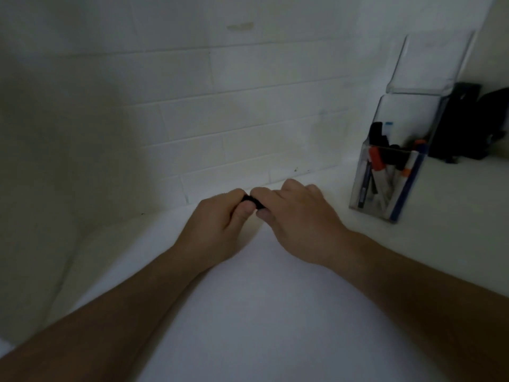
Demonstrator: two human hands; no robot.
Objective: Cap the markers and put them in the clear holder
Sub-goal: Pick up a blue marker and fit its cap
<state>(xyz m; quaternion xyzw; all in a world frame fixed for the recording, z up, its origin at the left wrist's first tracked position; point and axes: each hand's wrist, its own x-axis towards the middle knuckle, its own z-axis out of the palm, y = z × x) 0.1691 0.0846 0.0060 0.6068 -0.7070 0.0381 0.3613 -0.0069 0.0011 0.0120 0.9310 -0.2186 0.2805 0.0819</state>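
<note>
My left hand [220,216] and my right hand [297,213] meet over the white counter near the tiled wall. Between their fingertips shows a short black piece of a marker [252,202]; both hands pinch it, and the rest of it is hidden by my fingers. Whether I see a cap or the barrel I cannot tell. The clear holder [396,150] stands at the right against the wall, with several markers [377,161] inside, some with orange and black caps.
A white tiled wall [220,119] runs behind my hands. A dark object [468,125] sits behind the holder at the far right. The white counter [261,312] stretches toward me between my forearms.
</note>
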